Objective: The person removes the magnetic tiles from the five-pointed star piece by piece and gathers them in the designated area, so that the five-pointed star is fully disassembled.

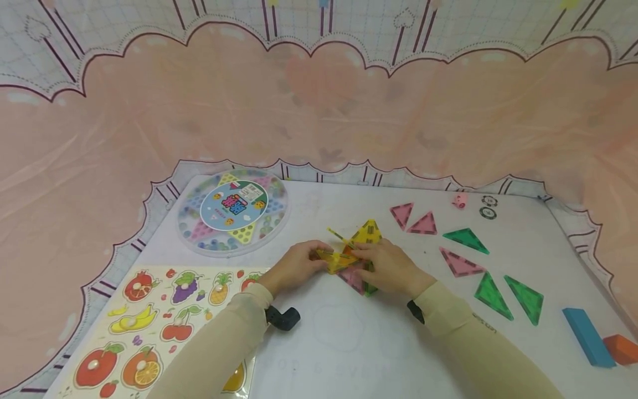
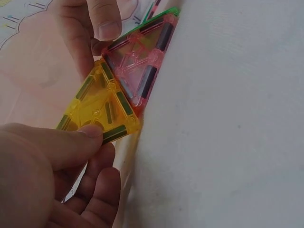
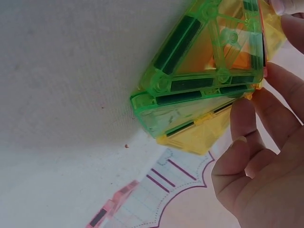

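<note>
My left hand (image 1: pixel 299 265) pinches a translucent yellow triangular magnetic tile (image 2: pixel 97 107) between thumb and fingers. One edge of that tile meets a pink triangular tile (image 2: pixel 137 57) in a small cluster of joined tiles on the table. Green tiles (image 3: pixel 213 52) form the cluster's side in the right wrist view, with a yellow tile (image 3: pixel 199 135) along a lower edge. My right hand (image 1: pixel 391 266) holds the cluster from its right, fingertips bent at the tile edges. Another yellow tile (image 1: pixel 368 231) slants up behind the fingers. Orange shows through, partly hidden.
Loose pink (image 1: pixel 461 262) and green triangular tiles (image 1: pixel 493 296) lie to the right. Beyond them are a blue block (image 1: pixel 588 337) and an orange block (image 1: pixel 620 349). A round marble game board (image 1: pixel 181 221) sits back left, a fruit puzzle board (image 1: pixel 149 338) front left.
</note>
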Available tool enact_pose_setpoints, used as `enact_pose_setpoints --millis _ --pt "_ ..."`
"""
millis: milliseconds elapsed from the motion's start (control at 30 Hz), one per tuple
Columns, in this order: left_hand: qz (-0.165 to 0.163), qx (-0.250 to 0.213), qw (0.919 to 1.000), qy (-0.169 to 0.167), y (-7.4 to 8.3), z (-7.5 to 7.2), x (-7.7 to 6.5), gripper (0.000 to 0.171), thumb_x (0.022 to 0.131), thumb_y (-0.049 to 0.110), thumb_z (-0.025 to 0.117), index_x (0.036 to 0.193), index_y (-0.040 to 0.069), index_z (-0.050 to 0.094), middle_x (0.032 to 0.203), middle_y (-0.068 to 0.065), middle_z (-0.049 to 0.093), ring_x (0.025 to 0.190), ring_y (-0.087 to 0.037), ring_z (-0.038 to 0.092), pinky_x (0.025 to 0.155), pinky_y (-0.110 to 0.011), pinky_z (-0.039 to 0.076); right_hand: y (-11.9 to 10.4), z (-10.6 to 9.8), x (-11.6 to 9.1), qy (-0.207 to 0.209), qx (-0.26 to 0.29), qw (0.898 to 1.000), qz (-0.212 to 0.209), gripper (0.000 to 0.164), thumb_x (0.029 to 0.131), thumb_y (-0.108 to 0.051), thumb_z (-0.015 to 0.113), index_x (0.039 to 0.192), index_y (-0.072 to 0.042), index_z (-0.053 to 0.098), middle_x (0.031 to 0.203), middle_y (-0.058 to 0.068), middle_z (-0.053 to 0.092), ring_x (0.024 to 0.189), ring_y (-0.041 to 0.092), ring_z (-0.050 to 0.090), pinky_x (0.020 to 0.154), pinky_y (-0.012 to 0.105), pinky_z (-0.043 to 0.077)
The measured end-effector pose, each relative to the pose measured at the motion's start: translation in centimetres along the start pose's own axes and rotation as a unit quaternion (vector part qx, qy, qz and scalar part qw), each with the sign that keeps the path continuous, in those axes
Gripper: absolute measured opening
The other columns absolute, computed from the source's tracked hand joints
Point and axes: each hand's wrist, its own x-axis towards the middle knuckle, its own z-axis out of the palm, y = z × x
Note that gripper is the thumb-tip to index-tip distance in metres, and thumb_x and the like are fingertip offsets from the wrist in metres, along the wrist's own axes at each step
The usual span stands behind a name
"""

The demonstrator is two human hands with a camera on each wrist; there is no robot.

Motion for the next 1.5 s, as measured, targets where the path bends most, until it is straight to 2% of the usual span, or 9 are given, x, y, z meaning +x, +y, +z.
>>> enact_pose_setpoints --millis 200,333,600,767,967,1033,1133,1300,1500 --pt "-0.020 0.000 0.9998 -0.006 -0.3 -1.2 -0.3 0.026 0.083 0.022 0.064 0.108 0.026 0.059 0.101 0.009 0.057 0.090 -0.011 0.051 0.082 -0.031 0.041 0.0 -0.1 0.1 -0.002 -0.005 1.000 -0.005 0.048 0.082 -0.040 0.060 0.124 -0.017 0.056 0.128 -0.001 0.049 0.087 0.016 0.044 0.074 0.030 0.037" --pt "-0.027 -0.010 0.9995 -0.012 -0.6 -2.3 -0.8 0.030 0.083 0.020 0.063 0.112 0.023 0.058 0.103 0.008 0.056 0.087 -0.013 0.051 0.079 -0.031 0.042 0.0 -0.1 0.1 -0.004 -0.005 1.000 -0.001 0.048 0.082 -0.041 0.060 0.123 -0.017 0.056 0.127 -0.001 0.050 0.082 0.016 0.041 0.069 0.028 0.035" --pt "-0.072 -0.035 0.9968 -0.006 -1.6 -4.1 -1.7 0.036 0.082 0.015 0.064 0.115 0.019 0.050 0.089 0.001 0.062 0.077 -0.017 0.055 0.066 -0.030 0.044 0.1 -0.1 0.1 0.001 0.003 1.000 -0.001 0.048 0.082 -0.040 0.061 0.123 -0.016 0.056 0.127 0.000 0.050 0.081 0.016 0.041 0.068 0.029 0.034" --pt "-0.092 -0.053 0.9944 0.000 -2.1 -4.9 -2.4 0.037 0.084 0.017 0.063 0.118 0.021 0.048 0.095 0.001 0.062 0.081 -0.018 0.055 0.069 -0.031 0.043 0.0 0.0 0.0 -0.002 0.008 1.000 0.011 0.048 0.081 -0.040 0.061 0.123 -0.018 0.056 0.128 0.000 0.049 0.082 0.015 0.040 0.067 0.028 0.033" --pt "-0.100 -0.024 0.9947 -0.004 -2.1 -5.5 -2.9 0.048 0.089 0.022 0.054 0.134 0.030 0.039 0.091 -0.003 0.055 0.071 -0.021 0.051 0.057 -0.031 0.042 -0.1 -0.1 -0.1 -0.005 0.014 1.000 0.012 0.047 0.082 -0.040 0.061 0.123 -0.018 0.056 0.128 -0.001 0.048 0.085 0.015 0.041 0.070 0.028 0.034" --pt "-0.104 -0.016 0.9944 -0.009 -2.1 -5.7 -2.8 0.051 0.091 0.023 0.052 0.137 0.034 0.033 0.090 -0.005 0.053 0.068 -0.022 0.049 0.055 -0.031 0.041 0.0 0.0 -0.1 -0.005 0.015 1.000 0.011 0.047 0.082 -0.040 0.061 0.124 -0.018 0.056 0.129 -0.001 0.048 0.085 0.016 0.041 0.070 0.028 0.034" --pt "-0.109 -0.022 0.9938 -0.011 -2.1 -5.7 -2.5 0.054 0.091 0.024 0.051 0.139 0.034 0.028 0.094 -0.002 0.055 0.074 -0.020 0.051 0.063 -0.031 0.041 0.2 0.1 -0.1 -0.002 0.018 1.000 0.008 0.048 0.082 -0.040 0.060 0.124 -0.017 0.056 0.129 -0.001 0.048 0.087 0.016 0.041 0.072 0.028 0.035" --pt "-0.118 -0.053 0.9917 0.001 -2.3 -5.7 -1.9 0.040 0.088 0.024 0.056 0.124 0.021 0.038 0.096 0.001 0.061 0.083 -0.016 0.055 0.075 -0.031 0.042 0.3 0.2 -0.1 0.004 0.020 1.000 0.001 0.048 0.082 -0.040 0.059 0.124 -0.016 0.056 0.129 0.000 0.048 0.088 0.016 0.043 0.075 0.030 0.036" --pt "-0.107 -0.021 0.9939 0.013 -2.9 -5.6 -0.9 0.031 0.088 0.027 0.055 0.118 0.021 0.048 0.095 0.002 0.061 0.081 -0.015 0.055 0.070 -0.030 0.044 0.3 0.1 -0.1 0.009 0.020 1.000 -0.003 0.047 0.082 -0.040 0.059 0.123 -0.016 0.056 0.128 0.000 0.049 0.089 0.017 0.043 0.077 0.031 0.037"
